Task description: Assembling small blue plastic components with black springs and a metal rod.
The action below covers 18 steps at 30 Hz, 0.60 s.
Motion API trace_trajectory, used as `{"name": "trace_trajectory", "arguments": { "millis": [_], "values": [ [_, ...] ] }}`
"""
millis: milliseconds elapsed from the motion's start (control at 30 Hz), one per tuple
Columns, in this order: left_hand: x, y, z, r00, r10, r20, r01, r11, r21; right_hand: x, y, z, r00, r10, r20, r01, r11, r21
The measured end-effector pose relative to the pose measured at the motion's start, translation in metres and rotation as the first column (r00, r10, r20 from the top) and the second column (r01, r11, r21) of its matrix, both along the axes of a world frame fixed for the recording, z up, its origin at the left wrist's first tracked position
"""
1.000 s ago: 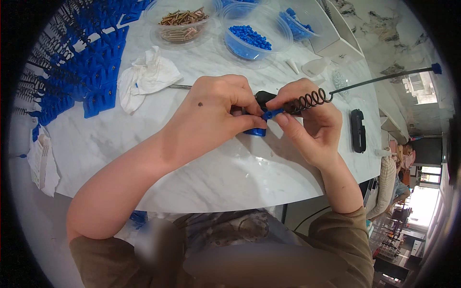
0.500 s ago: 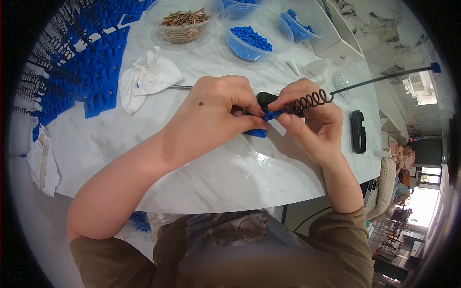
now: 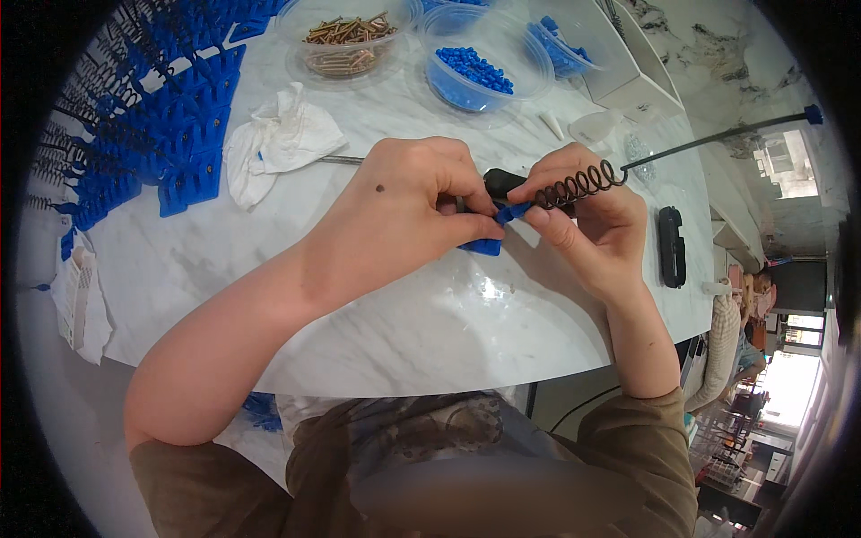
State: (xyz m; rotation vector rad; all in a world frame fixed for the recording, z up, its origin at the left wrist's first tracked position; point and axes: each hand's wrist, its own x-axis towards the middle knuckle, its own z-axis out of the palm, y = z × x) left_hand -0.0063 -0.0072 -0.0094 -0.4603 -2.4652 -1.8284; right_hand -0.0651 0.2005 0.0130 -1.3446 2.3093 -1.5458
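Above the middle of the marble table, both my hands meet at a small blue plastic part (image 3: 484, 247). My left hand (image 3: 414, 195) is closed round this part, and its fingers hide most of it. Between thumb and fingers, my right hand (image 3: 596, 235) grips the blue-ended base of a black coil spring (image 3: 581, 185). A straight black rod (image 3: 717, 143) runs from the spring up to the right and ends in a blue tip. The blue end touches the part at my left fingertips; whether they are joined I cannot tell. Behind my hands lies a screwdriver with a black handle (image 3: 504, 183).
Many blue pieces with black springs (image 3: 193, 134) crowd the left side. A crumpled tissue (image 3: 278, 148) lies nearby. Tubs of screws (image 3: 350, 61) and small blue parts (image 3: 473, 72) stand at the back, beside a white box (image 3: 641, 76). A black case (image 3: 671, 247) is at right.
Both hands have shifted very slightly right, with the spring and rod tilting a little. The grips look the same.
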Motion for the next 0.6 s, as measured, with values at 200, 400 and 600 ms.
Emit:
{"name": "trace_trajectory", "arguments": {
  "millis": [200,400,600],
  "values": [
    [0.0007,-0.0011,-0.0022,1.0,0.01,-0.01,-0.011,1.0,-0.024,0.0004,-0.0017,0.0013,0.999,-0.008,0.054,0.009,1.0,-0.017],
    [-0.0001,0.0001,-0.0018,1.0,-0.012,-0.014,0.013,1.0,0.018,-0.0028,0.0011,0.0069,0.997,0.058,0.051,-0.058,0.998,0.008],
    [-0.0008,-0.0003,-0.0026,0.999,-0.017,-0.036,0.017,1.0,-0.005,-0.0037,0.003,0.0019,0.957,0.117,0.265,-0.097,0.991,-0.089]
  ]
}}
